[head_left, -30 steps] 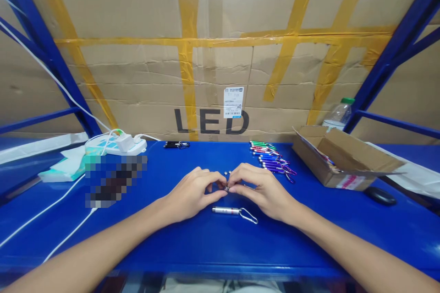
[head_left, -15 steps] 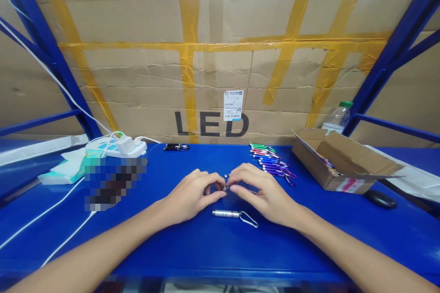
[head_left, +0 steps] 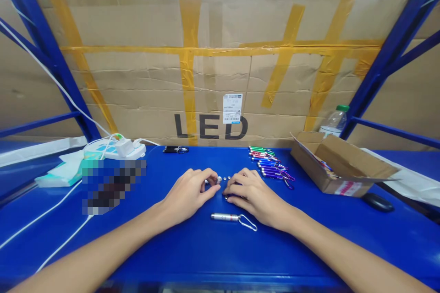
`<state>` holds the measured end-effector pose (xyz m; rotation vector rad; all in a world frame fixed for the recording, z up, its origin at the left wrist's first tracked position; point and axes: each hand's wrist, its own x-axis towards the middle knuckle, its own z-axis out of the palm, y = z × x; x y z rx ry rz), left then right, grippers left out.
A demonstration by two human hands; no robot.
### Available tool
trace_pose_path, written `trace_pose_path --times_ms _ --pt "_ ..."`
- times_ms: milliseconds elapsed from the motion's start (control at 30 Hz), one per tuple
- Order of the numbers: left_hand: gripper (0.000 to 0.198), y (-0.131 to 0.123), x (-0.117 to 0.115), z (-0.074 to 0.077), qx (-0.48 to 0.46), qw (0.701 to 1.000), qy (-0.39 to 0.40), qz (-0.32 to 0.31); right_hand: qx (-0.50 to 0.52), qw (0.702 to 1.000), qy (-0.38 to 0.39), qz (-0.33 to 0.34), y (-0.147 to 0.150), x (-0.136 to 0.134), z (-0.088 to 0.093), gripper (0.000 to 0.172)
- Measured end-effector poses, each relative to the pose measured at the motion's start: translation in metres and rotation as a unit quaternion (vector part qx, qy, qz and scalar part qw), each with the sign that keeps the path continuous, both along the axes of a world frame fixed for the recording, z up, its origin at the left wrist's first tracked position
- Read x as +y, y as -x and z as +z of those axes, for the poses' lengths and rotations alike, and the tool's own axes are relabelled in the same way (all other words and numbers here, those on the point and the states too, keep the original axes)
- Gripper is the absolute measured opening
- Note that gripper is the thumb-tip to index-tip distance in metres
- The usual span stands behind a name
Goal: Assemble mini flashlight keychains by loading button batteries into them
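Observation:
My left hand [head_left: 190, 194] is closed, thumb and fingers pinching a small round silver piece [head_left: 219, 179]. Close by on the right, my right hand [head_left: 252, 197] rests low over the blue table, its fingers bent together at a tiny silver piece [head_left: 226, 198], mostly covered by the fingertips. Between the hands, slightly farther back, lie two loose silver discs [head_left: 224, 178] that look like button cells. In front of both hands, a silver penlight [head_left: 224, 217] lies flat with its carabiner clip [head_left: 248, 223] pointing right.
Several coloured penlights [head_left: 270, 165] lie in a row behind my right hand; black ones [head_left: 175, 149] lie at the back. An open cardboard box [head_left: 314, 169], a black mouse [head_left: 378, 202] and a bottle [head_left: 335, 121] are at right. A power strip [head_left: 132, 150] with cables is at left.
My hands have moved apart from where their fingertips met. The left keeps a small silver piece; the right has dropped lower toward the table. The loose discs show more clearly.

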<state>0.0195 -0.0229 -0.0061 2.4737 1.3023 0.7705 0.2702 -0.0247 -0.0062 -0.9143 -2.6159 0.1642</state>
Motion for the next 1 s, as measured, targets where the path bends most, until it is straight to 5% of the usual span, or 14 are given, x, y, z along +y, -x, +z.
trace_pose_path --times_ms 233,467,800,1000 --pt "0.013 0.0008 -0.0002 -0.0002 0.000 1.000 0.010 -0.016 0.045 0.998 0.031 -0.009 0.0026 0.0016 -0.0031 0.004" --pt "0.017 -0.0019 -0.0039 0.0000 -0.002 0.998 0.027 -0.062 0.265 0.964 0.013 0.002 0.0040 0.0000 0.0006 0.011" --pt "0.017 -0.0015 -0.0049 0.0004 0.010 0.997 0.036 -0.063 0.268 0.960 0.030 0.075 0.0039 -0.0022 0.0030 0.018" --pt "0.016 -0.0021 -0.0043 0.0016 -0.009 0.996 0.052 -0.074 0.231 0.971 -0.003 0.057 0.0041 -0.0043 0.0024 0.011"
